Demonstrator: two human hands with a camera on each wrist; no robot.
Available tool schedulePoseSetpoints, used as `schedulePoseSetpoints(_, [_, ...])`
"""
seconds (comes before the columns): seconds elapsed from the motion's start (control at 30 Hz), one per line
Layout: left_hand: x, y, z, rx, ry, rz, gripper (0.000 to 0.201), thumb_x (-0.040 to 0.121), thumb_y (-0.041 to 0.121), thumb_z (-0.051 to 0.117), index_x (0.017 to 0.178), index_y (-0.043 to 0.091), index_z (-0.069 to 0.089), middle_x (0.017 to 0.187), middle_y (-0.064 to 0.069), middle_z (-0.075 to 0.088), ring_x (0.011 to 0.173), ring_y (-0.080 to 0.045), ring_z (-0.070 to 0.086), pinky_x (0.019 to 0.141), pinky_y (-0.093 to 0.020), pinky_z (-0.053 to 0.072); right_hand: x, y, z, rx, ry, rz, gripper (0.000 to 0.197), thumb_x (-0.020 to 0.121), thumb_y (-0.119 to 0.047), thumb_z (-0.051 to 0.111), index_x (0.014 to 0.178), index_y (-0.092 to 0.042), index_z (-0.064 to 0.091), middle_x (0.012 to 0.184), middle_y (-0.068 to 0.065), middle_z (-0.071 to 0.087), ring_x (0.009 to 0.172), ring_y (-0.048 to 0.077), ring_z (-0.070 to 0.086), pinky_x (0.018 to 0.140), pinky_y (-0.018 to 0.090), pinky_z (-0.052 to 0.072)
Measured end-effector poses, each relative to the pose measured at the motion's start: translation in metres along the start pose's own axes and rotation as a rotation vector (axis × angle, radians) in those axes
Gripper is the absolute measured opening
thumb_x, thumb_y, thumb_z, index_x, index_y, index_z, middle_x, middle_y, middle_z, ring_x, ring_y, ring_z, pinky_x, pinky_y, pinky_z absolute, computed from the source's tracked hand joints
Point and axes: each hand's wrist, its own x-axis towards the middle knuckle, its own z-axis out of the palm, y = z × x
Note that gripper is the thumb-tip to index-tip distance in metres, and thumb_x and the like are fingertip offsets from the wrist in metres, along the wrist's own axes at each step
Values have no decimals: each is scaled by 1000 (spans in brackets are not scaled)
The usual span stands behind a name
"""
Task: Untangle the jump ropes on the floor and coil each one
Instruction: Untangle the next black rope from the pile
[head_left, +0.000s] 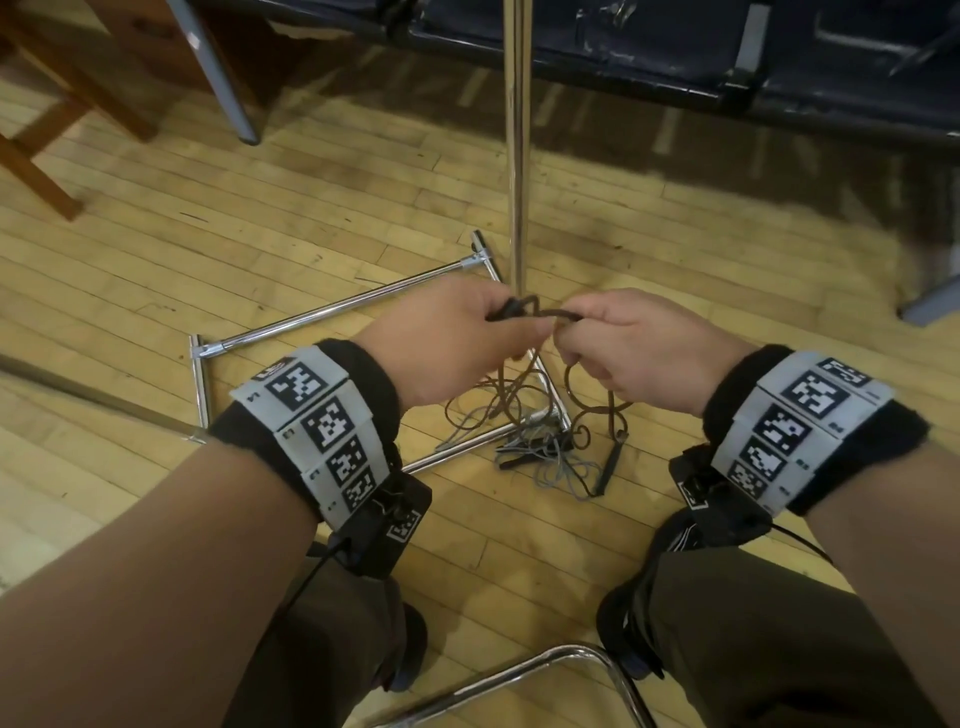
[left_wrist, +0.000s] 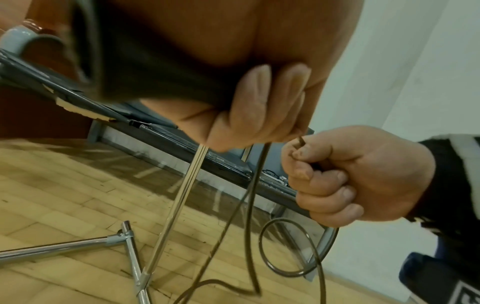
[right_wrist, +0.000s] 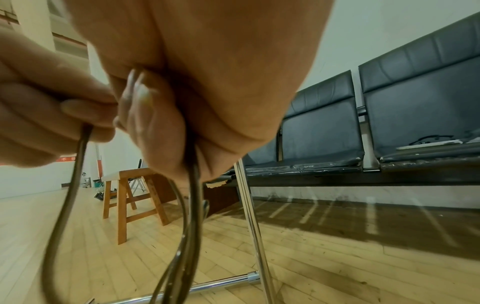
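Up front at 12 o'clock, both hands meet over a dark brown jump rope (head_left: 540, 310): the left hand (head_left: 447, 332) pinches a small kinked loop of it between thumb and fingers, and the right hand (head_left: 631, 348) has its fingers curled tight around the other side. Only the head view shows the rest of the ropes (head_left: 540, 431) piled in a tangle on the wooden floor (head_left: 291, 218) at 6 o'clock from the hands, against a corner of the chrome stand base (head_left: 332, 312); I can make out brown and grey strands plus dark handles. From the left wrist you get a loop (left_wrist: 293, 248) hanging under the right fist. Over on the right wrist view there's a row of black seats (right_wrist: 389, 115) at 3 o'clock and a wooden stool (right_wrist: 130, 201) at 9. Red signage far back is too blurry to read; the wristbands carry only square coded markers.
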Motion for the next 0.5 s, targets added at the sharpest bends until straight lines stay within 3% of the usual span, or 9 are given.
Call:
schedulePoseSetpoints(0.13, [0, 5, -13, -455, 226, -61, 22, 100, 42, 67, 82, 30, 68, 54, 12, 49, 43, -5, 38, 39, -21, 33, -1, 4, -1, -27, 20, 64, 28, 102, -33, 47, 90, -16, 66, 61, -8, 46, 50, 6, 41, 52, 33, 36])
schedulePoseSetpoints(0.23, [-3, 3, -27, -652, 410, -83, 23, 102, 35, 65, 83, 23, 64, 49, 11, 46, 39, -5, 34, 37, -21, 30, -2, 8, -3, -163, 28, 112, 32, 104, -33, 43, 94, -10, 63, 68, -3, 48, 57, 12, 42, 55, 32, 36])
schedulePoseSetpoints(0.33, [-1, -5, -29, -500, 496, -152, 24, 103, 39, 63, 89, 20, 69, 56, 10, 48, 42, -7, 36, 40, -25, 31, -1, 7, -3, -239, 58, 119, 34, 104, -31, 42, 100, -5, 63, 76, 3, 51, 66, 16, 45, 61, 35, 38])
schedulePoseSetpoints(0.43, [-1, -8, -17, -263, 397, -184, 16, 102, 42, 62, 103, 29, 72, 66, 6, 61, 41, 0, 45, 41, -19, 36, -1, 4, -1, -267, 39, 115, 33, 103, -32, 43, 99, -7, 64, 78, 2, 53, 68, 17, 47, 62, 34, 40])
schedulePoseSetpoints(0.5, [0, -7, -9, -138, 318, -145, 15, 101, 40, 63, 101, 28, 71, 64, 6, 67, 38, 2, 47, 39, -14, 36, -2, 3, 2, -287, 11, 105, 31, 103, -33, 44, 96, -11, 65, 78, 1, 56, 69, 16, 50, 63, 35, 43])
